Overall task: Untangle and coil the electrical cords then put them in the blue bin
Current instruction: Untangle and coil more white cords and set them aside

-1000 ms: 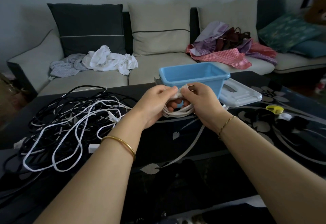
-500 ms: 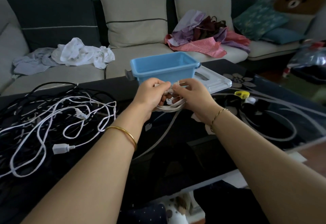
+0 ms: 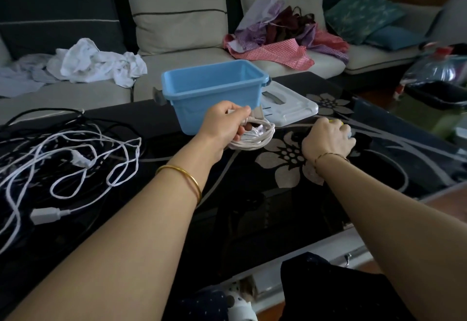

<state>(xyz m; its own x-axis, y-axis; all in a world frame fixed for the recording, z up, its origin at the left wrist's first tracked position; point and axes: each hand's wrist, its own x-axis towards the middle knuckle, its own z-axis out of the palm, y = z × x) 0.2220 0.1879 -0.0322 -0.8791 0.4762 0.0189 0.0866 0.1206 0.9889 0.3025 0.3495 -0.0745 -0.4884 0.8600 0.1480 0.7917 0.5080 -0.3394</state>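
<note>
My left hand [image 3: 223, 123] grips a coiled white cord [image 3: 255, 137] just in front of the blue bin [image 3: 212, 93], holding it a little above the black table. My right hand [image 3: 328, 138] is down on the table to the right, fingers curled over a small yellow thing [image 3: 337, 121] that is mostly hidden; whether it grips it is unclear. A tangle of white and black cords [image 3: 70, 159] lies on the table's left side, with a white plug [image 3: 45, 215] near the front.
The bin's white lid [image 3: 290, 108] lies right of the bin. The black glass table [image 3: 252, 194] has a floral pattern. A sofa with piles of clothes [image 3: 96, 63] stands behind. A dark waste bin [image 3: 434, 98] stands at far right.
My right hand has let go of the coil and moved right onto the table by the yellow thing. The left hand now holds the coil alone. The view has swung right.
</note>
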